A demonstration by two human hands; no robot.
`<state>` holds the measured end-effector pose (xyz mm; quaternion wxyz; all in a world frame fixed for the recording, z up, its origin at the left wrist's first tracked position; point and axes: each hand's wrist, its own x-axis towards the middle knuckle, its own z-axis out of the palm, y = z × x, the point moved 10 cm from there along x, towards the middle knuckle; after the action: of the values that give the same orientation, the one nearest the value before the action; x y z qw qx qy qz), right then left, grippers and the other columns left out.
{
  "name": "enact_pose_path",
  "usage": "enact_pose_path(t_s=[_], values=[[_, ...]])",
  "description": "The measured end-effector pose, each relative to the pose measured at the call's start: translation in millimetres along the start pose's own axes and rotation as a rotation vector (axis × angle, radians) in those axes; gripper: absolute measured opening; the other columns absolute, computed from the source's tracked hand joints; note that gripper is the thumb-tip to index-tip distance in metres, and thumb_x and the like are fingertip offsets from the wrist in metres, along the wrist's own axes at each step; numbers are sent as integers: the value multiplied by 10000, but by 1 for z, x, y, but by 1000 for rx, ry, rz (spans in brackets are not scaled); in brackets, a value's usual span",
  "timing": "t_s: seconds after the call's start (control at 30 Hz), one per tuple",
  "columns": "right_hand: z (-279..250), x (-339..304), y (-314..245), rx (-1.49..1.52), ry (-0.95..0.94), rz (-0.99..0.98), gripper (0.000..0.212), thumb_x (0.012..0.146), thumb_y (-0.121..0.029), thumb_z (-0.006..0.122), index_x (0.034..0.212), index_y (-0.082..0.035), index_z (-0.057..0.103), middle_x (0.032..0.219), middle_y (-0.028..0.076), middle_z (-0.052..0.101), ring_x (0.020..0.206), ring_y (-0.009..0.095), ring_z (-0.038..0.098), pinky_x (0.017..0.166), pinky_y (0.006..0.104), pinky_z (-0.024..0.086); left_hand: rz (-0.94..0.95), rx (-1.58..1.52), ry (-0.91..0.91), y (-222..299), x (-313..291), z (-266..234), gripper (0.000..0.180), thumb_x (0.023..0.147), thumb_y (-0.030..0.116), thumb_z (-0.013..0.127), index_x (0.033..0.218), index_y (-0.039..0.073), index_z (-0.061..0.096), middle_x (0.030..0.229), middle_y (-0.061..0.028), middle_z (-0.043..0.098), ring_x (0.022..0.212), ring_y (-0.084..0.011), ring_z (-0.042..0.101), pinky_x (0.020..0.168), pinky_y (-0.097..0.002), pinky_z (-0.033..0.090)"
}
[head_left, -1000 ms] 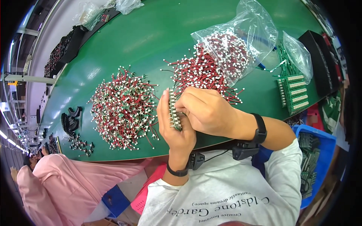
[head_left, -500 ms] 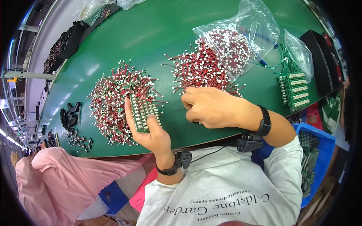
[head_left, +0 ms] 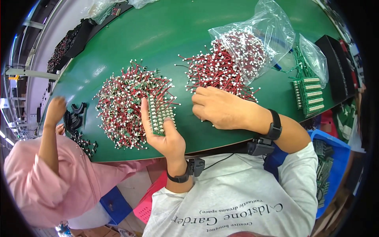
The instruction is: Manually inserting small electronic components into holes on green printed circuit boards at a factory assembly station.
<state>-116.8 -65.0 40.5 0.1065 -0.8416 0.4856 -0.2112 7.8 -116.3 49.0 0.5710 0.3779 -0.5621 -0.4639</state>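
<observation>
My left hand [head_left: 170,142] grips a green circuit board panel [head_left: 161,115] studded with rows of white connectors, thumb on its face and fingers along its far side. Behind the panel lies a big heap of short red wires with white plugs and small green boards [head_left: 122,106]. To the right, my right hand [head_left: 219,107] is curled just above the table, its fingertips bent inward. Whatever it may be pinching is hidden. Close beyond those knuckles spreads a second pile of red wires with white plugs [head_left: 211,73], partly under a clear plastic bag [head_left: 276,43].
Green panels [head_left: 312,96] are stacked at the right beside a black box [head_left: 335,67]. Below them hangs a blue bin [head_left: 339,158] holding more boards. On the left, a co-worker in pink [head_left: 59,173] sits by small black parts [head_left: 85,144] on the green table [head_left: 158,23].
My left hand and the panel have shifted slightly right and up. My right hand stays curled in nearly the same place. The co-worker in pink has raised a hand above the table edge.
</observation>
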Motion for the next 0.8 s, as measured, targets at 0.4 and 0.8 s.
enact_pose_path(t_s=[0.4, 0.8], values=[[-57, 0, 34, 833, 398, 257, 129, 888, 20, 642, 1016, 26, 651, 861, 103, 699, 689, 164, 677, 631, 286, 548, -18, 1, -1, -2, -2, 7, 646, 807, -119, 445, 1449, -68, 395, 1310, -127, 558, 962, -113, 592, 816, -217, 480], [-77, -11, -3, 772, 482, 68, 74, 883, 18, 668, 957, 27, 658, 820, 106, 713, 717, 188, 718, 622, 292, 575, 2, 71, -74, -10, -13, 24, 621, 813, -80, 486, 1430, -79, 416, 1390, -169, 521, 1154, -184, 563, 984, -306, 446]])
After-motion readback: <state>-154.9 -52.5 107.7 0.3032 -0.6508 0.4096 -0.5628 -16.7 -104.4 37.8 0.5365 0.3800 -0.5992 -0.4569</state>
